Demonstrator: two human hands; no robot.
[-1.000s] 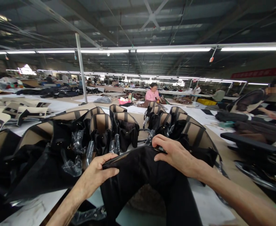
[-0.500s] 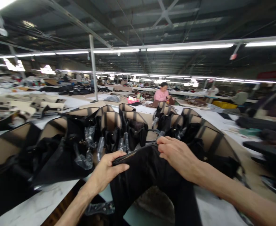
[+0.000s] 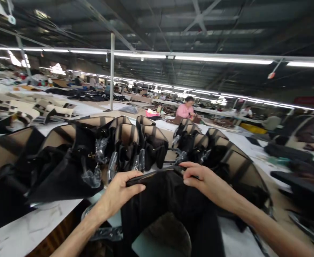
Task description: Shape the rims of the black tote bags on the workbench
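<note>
A black fabric bag (image 3: pixel 170 192) is right in front of me, its top edge running level between my hands. My left hand (image 3: pixel 125 189) pinches the left end of that edge between thumb and fingers. At the right end, my right hand (image 3: pixel 203 180) grips the same edge, its fingers bent over the rim. Below the edge the fabric hangs in folds around an opening, where a dark grey rounded surface (image 3: pixel 165 235) shows. A plastic-wrapped strap (image 3: pixel 107 233) lies low, beside my left forearm.
Several black bags with beige inner panels stand around the table, among them a bag (image 3: pixel 63 171) at left and a bag (image 3: pixel 154 146) ahead. Clear plastic wrap (image 3: pixel 92 176) hangs from some. A person in pink (image 3: pixel 185 110) sits farther back. A metal post (image 3: pixel 112 71) rises behind.
My right hand has shifted slightly right and down along the bag's edge, and its fingers are posed differently. My left hand keeps its pinch. The camera view has tilted a little.
</note>
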